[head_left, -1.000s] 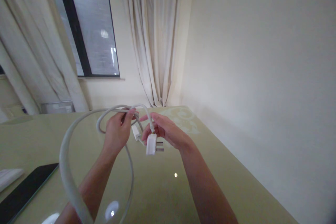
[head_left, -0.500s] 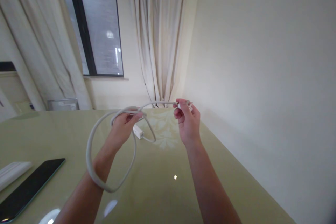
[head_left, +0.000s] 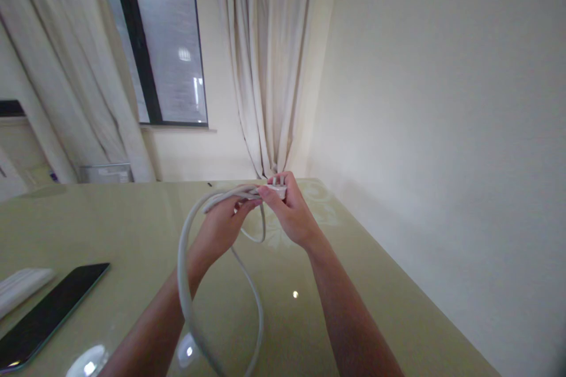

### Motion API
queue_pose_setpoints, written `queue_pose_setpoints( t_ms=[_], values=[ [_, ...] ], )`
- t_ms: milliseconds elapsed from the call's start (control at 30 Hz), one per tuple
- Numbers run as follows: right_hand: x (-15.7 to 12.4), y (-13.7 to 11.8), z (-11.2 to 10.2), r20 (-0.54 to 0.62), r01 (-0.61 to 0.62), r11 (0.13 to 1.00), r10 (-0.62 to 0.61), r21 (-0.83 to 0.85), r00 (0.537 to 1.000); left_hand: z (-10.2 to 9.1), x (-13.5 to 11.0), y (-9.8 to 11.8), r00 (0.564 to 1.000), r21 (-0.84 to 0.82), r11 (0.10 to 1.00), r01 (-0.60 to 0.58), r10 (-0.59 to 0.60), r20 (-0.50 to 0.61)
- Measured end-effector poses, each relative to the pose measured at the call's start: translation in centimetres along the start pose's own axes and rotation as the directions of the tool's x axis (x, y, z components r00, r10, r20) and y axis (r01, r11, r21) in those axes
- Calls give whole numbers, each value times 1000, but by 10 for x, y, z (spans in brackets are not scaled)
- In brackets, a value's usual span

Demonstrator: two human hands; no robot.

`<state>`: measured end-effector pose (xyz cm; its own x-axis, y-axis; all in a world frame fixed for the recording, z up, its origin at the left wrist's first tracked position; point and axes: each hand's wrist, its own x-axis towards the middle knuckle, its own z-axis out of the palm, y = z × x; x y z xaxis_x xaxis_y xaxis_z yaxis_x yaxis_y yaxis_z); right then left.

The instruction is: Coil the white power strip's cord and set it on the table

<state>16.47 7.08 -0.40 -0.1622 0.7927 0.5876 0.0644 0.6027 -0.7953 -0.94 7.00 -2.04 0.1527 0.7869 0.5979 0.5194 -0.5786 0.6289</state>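
A white power cord point(head_left: 184, 271) hangs in loose loops from my hands above the table. My left hand point(head_left: 223, 224) is closed around the gathered strands, its thumb pointing right. Close beside it, my right hand point(head_left: 289, 209) pinches the cord's white plug point(head_left: 277, 191), with the metal prongs pointing up. One big loop drops in front of my left forearm to the bottom of the view. A smaller bend of cord point(head_left: 260, 238) hangs below the hands. The cord's other end is hidden behind my left hand.
The glossy green tabletop point(head_left: 274, 330) lies under my hands and meets a plain wall point(head_left: 442, 129) on the right. At left are a black tablet-like slab point(head_left: 57, 312) and a white object point(head_left: 24, 288). Curtains point(head_left: 265, 70) and a window point(head_left: 168, 41) stand beyond the far edge.
My right hand has moved left with the plug, up against my left hand. The loop hangs lower and further right. The white block seen below my left hand is now out of sight.
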Motion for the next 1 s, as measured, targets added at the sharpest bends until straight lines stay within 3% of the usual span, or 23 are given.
queue_pose_setpoints(
  t_ms=[233, 433, 633, 833, 1000],
  values=[
    [-1, 2, -6, 78, 26, 998, -31, 65, 996, -1, -3, 2, 991, 59, 996, 73, -66, -114],
    [-3, -8, -17, 82, 53, 998, -54, 21, 995, 0, -3, 6, 998, -33, 999, 36, -38, -52],
    [1, -6, -22, 93, 119, 993, -121, 22, 988, 1, -7, 19, 995, -122, 992, 22, -33, -94],
    [3, -4, -21, 56, 63, 996, -67, 66, 996, 2, -8, 23, 984, -103, 988, -119, 103, -147],
    [3, -7, -22, 28, 21, 998, -23, 61, 999, 2, -9, 30, 982, -70, 987, -147, 137, -130]
  ],
)
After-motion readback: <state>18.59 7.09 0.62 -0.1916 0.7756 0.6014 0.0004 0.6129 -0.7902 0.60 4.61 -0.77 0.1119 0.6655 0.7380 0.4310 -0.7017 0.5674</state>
